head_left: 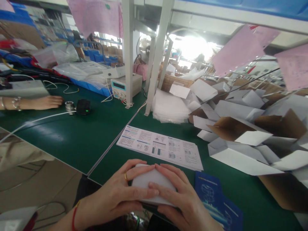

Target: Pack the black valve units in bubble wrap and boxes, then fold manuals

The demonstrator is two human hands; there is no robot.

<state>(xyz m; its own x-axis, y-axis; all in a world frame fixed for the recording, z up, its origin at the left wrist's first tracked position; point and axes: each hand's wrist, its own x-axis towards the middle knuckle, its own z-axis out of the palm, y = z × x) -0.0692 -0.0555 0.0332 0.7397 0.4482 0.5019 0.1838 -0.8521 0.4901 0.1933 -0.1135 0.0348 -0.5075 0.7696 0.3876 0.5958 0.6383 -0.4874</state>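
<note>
At the front edge of the green bench, both my hands are wrapped around a smooth white block-shaped item (152, 181); whether it is a small box or folded paper I cannot tell. My left hand (120, 192) grips its left side, fingers across the top. From the right, my right hand (183, 195) closes over it, and the fingertips of both hands meet in the middle. Just beyond lies a stack of printed instruction sheets (160, 146). Blue printed booklets (210, 195) lie beside my right hand, overlapping each other.
Opened white cardboard boxes (240, 150) pile up on the right, next to clear plastic bags (168, 106). A metal post (154, 61) stands behind the sheets, near a power supply (127, 86). At left, another person's hand (51, 102) rests near a black-and-metal device (83, 106) with a white cable.
</note>
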